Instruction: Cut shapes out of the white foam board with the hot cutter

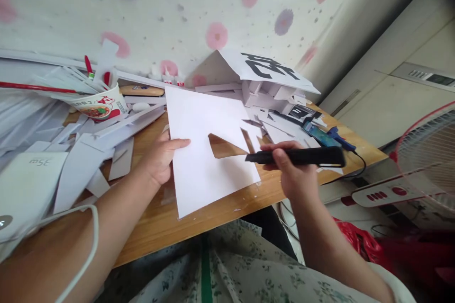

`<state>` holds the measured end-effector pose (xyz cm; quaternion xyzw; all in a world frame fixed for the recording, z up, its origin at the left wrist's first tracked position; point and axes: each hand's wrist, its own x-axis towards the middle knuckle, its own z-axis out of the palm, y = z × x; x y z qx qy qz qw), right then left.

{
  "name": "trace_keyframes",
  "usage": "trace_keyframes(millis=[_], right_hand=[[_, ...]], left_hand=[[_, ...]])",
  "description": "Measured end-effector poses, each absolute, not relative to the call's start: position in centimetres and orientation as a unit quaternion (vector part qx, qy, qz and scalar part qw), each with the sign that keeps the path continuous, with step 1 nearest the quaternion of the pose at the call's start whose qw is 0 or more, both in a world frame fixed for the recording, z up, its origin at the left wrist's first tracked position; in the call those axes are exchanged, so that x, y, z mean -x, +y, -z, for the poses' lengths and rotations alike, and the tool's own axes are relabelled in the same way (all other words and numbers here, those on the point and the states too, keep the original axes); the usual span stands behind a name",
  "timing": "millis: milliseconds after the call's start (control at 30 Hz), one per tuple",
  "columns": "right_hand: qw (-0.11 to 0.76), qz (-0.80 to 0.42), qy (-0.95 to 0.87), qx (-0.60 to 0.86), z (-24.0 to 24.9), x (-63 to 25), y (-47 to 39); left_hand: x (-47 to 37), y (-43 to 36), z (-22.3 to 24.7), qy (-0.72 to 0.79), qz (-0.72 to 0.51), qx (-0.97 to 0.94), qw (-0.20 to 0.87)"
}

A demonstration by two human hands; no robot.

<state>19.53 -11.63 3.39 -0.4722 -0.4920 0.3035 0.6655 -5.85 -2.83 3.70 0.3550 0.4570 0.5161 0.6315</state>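
A white board with a cut-out triangular opening and narrower notches at its right side is held tilted above the wooden table. My left hand grips its left edge, thumb on the front face. My right hand is closed around a black knife-like tool. The tool's tip lies at the board's right part, beside the point of the triangular opening. Whether the tip touches the board cannot be made out.
White scraps and a paper cup of strips lie left. Behind stand a white structure and small bottles. A phone and blue-handled tool lie right. A fan stands beyond the table.
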Motion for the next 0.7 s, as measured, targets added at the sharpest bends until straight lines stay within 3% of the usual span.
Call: trace_keyframes(millis=[200, 333, 367, 433, 500, 567, 700], right_hand=[[0.644, -0.290, -0.547, 0.450, 0.0, -18.2, -11.0], [0.616, -0.306, -0.578, 0.440, 2.0, -18.2, -10.7], [0.613, -0.306, -0.580, 0.441, 2.4, -18.2, -10.6], [0.613, -0.297, -0.583, 0.443, 3.0, -18.1, -10.7], [0.614, -0.277, -0.591, 0.444, 3.1, -18.0, -11.1], [0.600, -0.251, -0.610, 0.453, 2.6, -17.9, -11.8], [0.544, -0.208, -0.667, 0.464, 1.8, -18.0, -12.9]], left_hand=[[4.7, -7.0, -3.5, 0.503, -0.535, -0.298, 0.610], [6.7, -9.7, -1.6, 0.549, -0.479, -0.382, 0.569], [7.4, -10.3, -1.1, 0.591, -0.474, -0.415, 0.505], [8.6, -11.4, -0.6, 0.673, -0.461, -0.509, 0.275], [8.7, -12.2, -0.5, 0.649, -0.395, -0.645, 0.084], [7.6, -12.6, -0.5, 0.540, -0.312, -0.782, 0.022], [3.9, -12.3, -0.2, 0.411, -0.183, -0.893, 0.009]])
